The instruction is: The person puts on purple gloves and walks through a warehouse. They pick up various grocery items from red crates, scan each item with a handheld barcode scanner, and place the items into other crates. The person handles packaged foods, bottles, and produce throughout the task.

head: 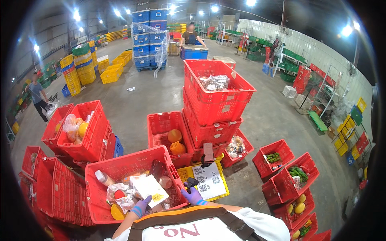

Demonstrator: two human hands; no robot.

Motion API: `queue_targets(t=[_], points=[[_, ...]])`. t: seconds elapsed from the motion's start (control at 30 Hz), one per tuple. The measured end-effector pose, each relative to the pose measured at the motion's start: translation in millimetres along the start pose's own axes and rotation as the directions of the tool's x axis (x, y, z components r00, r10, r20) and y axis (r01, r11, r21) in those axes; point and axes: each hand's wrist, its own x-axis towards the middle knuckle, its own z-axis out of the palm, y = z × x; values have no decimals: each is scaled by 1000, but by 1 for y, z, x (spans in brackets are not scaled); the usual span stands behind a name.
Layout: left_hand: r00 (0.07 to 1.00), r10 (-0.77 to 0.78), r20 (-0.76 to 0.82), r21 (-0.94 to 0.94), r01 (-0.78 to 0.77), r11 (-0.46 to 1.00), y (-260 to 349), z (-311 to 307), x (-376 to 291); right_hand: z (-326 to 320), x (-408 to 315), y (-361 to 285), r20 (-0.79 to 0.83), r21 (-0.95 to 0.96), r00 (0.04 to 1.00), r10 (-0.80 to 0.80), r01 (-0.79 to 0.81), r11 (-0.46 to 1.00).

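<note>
Before me stands a red perforated plastic crate (99,177) with mixed goods in it. My left hand (141,208), in a purple glove, is inside its near side, thumb against the lower edge of a white printed box (151,190). Around that box lie a clear-bodied bottle with a white cap (104,177), a plastic-wrapped pack with a red lid (119,194), a yellow round item (118,211) and dark bagged goods (157,169). By the crate's right rim, my right hand (193,197), also gloved, holds a small black device (191,182), apparently a scanner; its fingers are partly hidden.
A phone on a stand (208,153) and a sheet of printed codes (211,180) sit on a yellow crate (224,192). Stacked red crates (215,105) rise ahead; more stand left and right. A person (190,37) handles a blue bin (194,54); another person (37,93) is at left.
</note>
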Motion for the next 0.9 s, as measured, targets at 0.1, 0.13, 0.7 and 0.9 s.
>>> queue_targets(t=[0.1, 0.13, 0.7, 0.9], points=[[999, 32, -11, 19, -31, 999, 12, 7, -14, -4, -4, -14, 15, -40, 999, 38, -37, 998], [999, 38, -13, 27, -38, 999, 14, 8, -16, -6, -6, -18, 25, -62, 996, 80, -78, 995], [993, 92, 68, -69, -87, 994, 1, 2, 9, -3, -6, -11, -20, -19, 1000, 24, -25, 1000], [996, 80, 46, -5, -80, 997, 1, 2, 7, -1, -6, -11, -26, 19, 999, 35, -35, 999]])
